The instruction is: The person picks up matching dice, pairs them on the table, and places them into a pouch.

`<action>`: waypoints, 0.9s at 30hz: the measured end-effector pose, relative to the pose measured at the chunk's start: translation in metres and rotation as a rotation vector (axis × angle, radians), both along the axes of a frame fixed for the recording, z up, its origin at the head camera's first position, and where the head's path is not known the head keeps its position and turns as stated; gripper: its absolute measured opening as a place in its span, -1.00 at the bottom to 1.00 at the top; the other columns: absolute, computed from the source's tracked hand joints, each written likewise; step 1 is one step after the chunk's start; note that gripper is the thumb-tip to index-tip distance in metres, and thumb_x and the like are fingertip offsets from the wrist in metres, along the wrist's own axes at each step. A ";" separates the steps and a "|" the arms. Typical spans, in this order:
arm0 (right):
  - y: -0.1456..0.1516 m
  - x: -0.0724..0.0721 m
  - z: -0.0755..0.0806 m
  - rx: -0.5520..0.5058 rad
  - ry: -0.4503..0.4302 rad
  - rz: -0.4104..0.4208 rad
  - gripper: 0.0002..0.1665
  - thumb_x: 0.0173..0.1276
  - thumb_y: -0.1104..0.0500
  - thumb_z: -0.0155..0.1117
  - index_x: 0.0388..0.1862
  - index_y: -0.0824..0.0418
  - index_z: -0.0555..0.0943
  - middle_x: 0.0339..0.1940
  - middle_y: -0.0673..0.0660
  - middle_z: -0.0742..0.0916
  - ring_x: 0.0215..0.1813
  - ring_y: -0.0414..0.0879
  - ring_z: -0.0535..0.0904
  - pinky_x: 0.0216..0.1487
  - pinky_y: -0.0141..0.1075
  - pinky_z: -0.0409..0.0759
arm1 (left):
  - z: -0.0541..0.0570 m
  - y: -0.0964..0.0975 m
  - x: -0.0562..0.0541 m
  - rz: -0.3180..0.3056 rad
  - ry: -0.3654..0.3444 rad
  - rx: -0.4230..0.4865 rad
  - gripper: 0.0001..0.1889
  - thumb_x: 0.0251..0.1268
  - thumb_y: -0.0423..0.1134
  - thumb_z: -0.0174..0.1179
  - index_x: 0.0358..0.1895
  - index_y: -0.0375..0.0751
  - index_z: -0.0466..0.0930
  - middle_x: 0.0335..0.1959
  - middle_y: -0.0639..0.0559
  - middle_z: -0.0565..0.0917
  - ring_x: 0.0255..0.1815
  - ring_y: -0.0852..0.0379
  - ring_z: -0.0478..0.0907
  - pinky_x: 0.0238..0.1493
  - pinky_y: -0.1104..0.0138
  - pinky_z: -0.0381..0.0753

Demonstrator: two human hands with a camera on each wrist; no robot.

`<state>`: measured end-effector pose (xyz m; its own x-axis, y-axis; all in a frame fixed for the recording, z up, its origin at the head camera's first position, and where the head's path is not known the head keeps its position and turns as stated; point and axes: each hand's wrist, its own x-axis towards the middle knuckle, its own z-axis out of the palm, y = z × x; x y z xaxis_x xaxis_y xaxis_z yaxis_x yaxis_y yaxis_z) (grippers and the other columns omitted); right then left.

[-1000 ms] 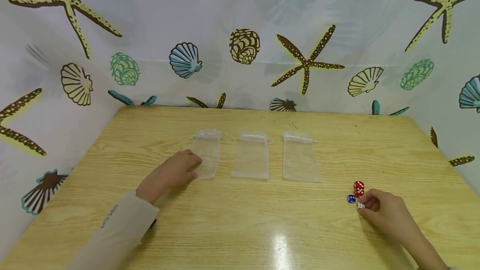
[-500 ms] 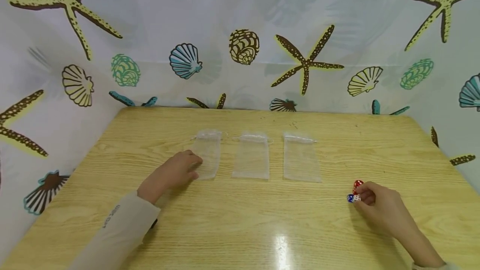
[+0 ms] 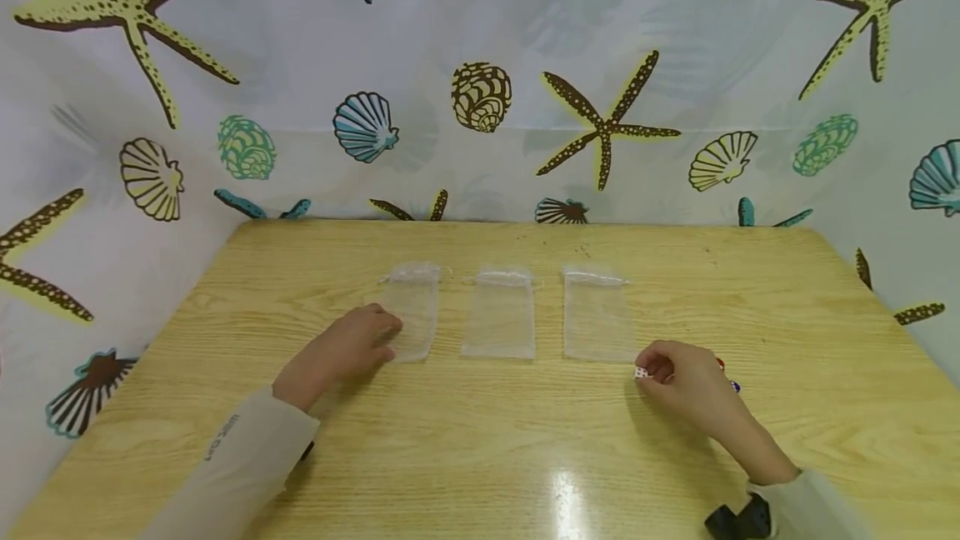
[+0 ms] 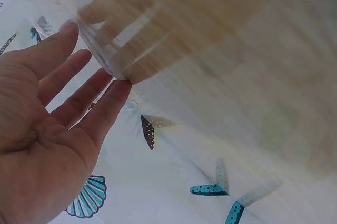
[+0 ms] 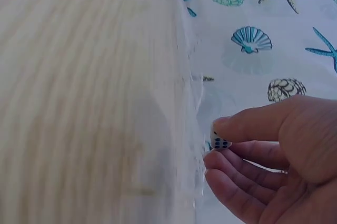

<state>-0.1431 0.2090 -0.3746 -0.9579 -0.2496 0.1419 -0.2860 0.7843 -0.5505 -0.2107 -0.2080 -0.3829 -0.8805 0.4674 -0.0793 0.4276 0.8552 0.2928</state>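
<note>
In the head view three sheer white drawstring bags lie in a row: a left bag point(image 3: 412, 315), a middle bag point(image 3: 498, 322) and a right bag point(image 3: 598, 322). My left hand point(image 3: 341, 354) rests at the left bag's lower left side. The left wrist view shows its fingers point(image 4: 113, 100) loosely extended, tips at the bag's edge. Between thumb and fingertips my right hand point(image 3: 693, 382) pinches a small white die point(image 5: 219, 141), just off the right bag's lower right corner. Behind that hand, a red die point(image 3: 721, 363) and a blue die point(image 3: 736, 387) are mostly hidden.
The bags and dice are on a light wooden table point(image 3: 465, 448). A white curtain point(image 3: 420, 40) printed with shells and starfish surrounds its back and sides. A dark wrist device point(image 3: 738, 519) sits at the right sleeve.
My right hand has picked up the white die beside the blue and red dice and carried it left toward the right bag. The left hand has stayed in place.
</note>
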 end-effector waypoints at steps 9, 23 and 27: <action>-0.044 -0.010 -0.006 -0.061 -0.024 0.114 -0.92 0.13 0.33 0.35 -0.38 0.22 0.63 -0.48 0.00 0.66 -0.41 -0.25 0.51 -0.39 -0.42 0.51 | 0.004 0.001 0.001 -0.013 0.014 -0.006 -0.62 0.27 -0.31 0.21 0.10 -0.44 0.52 0.07 -0.33 0.54 0.11 -0.28 0.48 0.13 -0.05 0.47; -0.092 -0.006 -0.017 -0.185 -0.143 0.376 -0.93 0.15 0.36 0.35 -0.37 0.24 0.64 -0.46 0.00 0.66 -0.41 -0.32 0.49 -0.36 -0.48 0.53 | 0.002 0.002 0.003 -0.015 0.015 0.007 -0.63 0.27 -0.33 0.21 0.10 -0.44 0.52 0.07 -0.33 0.54 0.11 -0.28 0.48 0.12 -0.05 0.47; -0.095 -0.005 -0.017 -0.205 -0.189 0.423 -0.90 0.12 0.36 0.39 -0.36 0.24 0.65 -0.46 0.00 0.67 -0.43 -0.34 0.49 -0.37 -0.48 0.53 | 0.004 0.001 0.003 -0.009 0.021 -0.001 -0.63 0.27 -0.33 0.21 0.11 -0.45 0.51 0.08 -0.33 0.53 0.11 -0.28 0.48 0.12 -0.05 0.48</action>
